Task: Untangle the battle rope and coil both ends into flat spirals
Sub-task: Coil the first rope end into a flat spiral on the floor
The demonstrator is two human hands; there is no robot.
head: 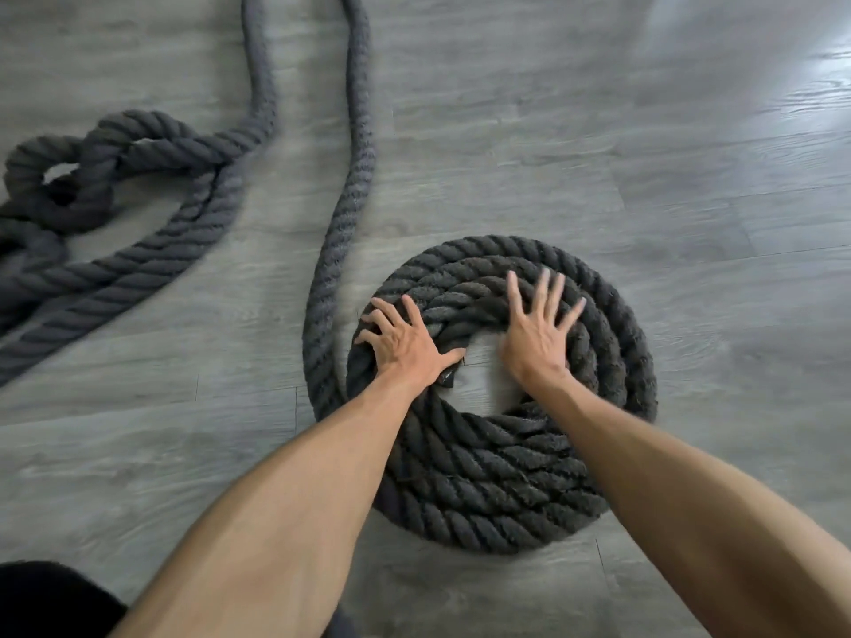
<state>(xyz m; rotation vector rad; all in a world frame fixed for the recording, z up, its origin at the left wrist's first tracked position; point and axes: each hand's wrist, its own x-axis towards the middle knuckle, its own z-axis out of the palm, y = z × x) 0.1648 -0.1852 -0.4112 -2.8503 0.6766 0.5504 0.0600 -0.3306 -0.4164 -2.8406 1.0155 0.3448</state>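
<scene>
The battle rope (351, 209) lies on a grey wood-grain floor (621, 140). One end is wound into a flat spiral (483, 495) of several turns, located centre-right, directly in front of the person. A patch of floor shows through its open centre. The left hand (405, 349) rests on the inner turns at the spiral's left side. Its fingers (384, 310) are spread and released, pressing down on the rope without grasping it, and its thumb points toward the dark capped rope end (447, 377) at the inner edge. The right hand (536, 338) lies flat on the upper right turns, with straight, splayed fingers that grasp nothing. From the spiral's left edge, the rope runs away toward the top of the view. A second run comes down beside it and enters a loose tangle (92, 154) of overlapping loops at far left, well apart from the spiral.
</scene>
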